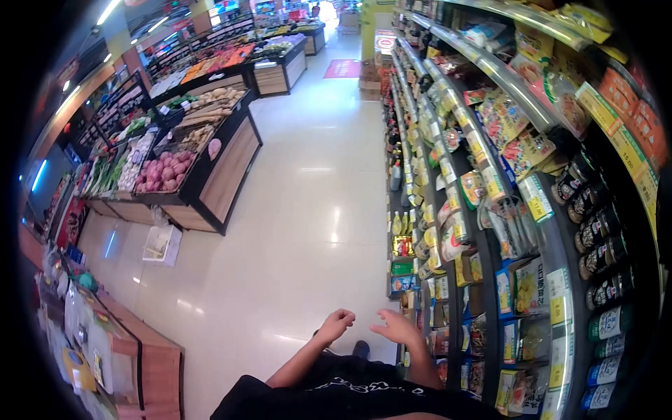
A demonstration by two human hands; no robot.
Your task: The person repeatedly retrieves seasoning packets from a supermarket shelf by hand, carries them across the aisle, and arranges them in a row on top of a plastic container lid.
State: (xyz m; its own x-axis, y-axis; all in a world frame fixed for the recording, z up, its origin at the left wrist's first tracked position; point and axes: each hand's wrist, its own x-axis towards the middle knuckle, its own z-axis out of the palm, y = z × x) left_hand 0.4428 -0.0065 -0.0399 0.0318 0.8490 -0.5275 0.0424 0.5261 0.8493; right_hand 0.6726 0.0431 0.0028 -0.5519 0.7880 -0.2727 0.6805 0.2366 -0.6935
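Low in the middle of the view, my left hand is raised in front of my body over the floor. Its fingers are loosely bent, slightly apart, and I see nothing in them. My right hand faces it across a small gap, thumb and fingers spread, also holding nothing. The hands do not touch each other. Nearest to my right hand is the lower part of the shelf rack, stocked with packets and small boxes. A dark shoe shows below, between my forearms.
Packaged goods and dark-lidded jars fill the shelves along my right. On the left stands a wooden produce stand with reddish-purple round produce. A white box sits on the floor beside it. Closer is a wooden counter.
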